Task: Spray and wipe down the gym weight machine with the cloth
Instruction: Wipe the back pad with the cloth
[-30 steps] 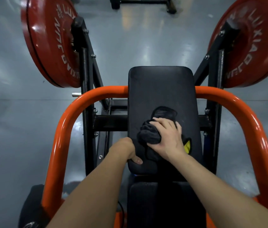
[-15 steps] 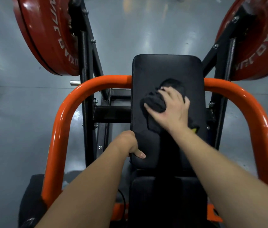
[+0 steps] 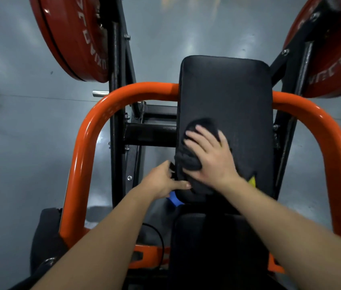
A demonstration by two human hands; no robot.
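In the head view, the right hand [image 3: 209, 158] lies flat with fingers spread, pressing a bunched black cloth [image 3: 187, 163] against the lower left part of the machine's black back pad [image 3: 228, 91]. The left hand [image 3: 161, 183] grips the pad's left edge, with the thumb on the front and the fingers curled out of sight behind it. No spray bottle is in view.

Several things could go wrong from here. The cloth is wadded rather than spread, so each pass probably covers only a narrow strip, and the upper pad and right side could be missed. The flat palm only presses the cloth, so it could slide out at the pad's edge and drop to the floor [image 3: 18, 143]. The left fingers sit behind the pad near the black frame bars [image 3: 150, 135], where they might be pinched if the pad shifts. The cloth is nowhere near the orange bar [image 3: 90, 139] or the red weight plates [image 3: 75, 38], so much of the machine likely remains to be wiped.
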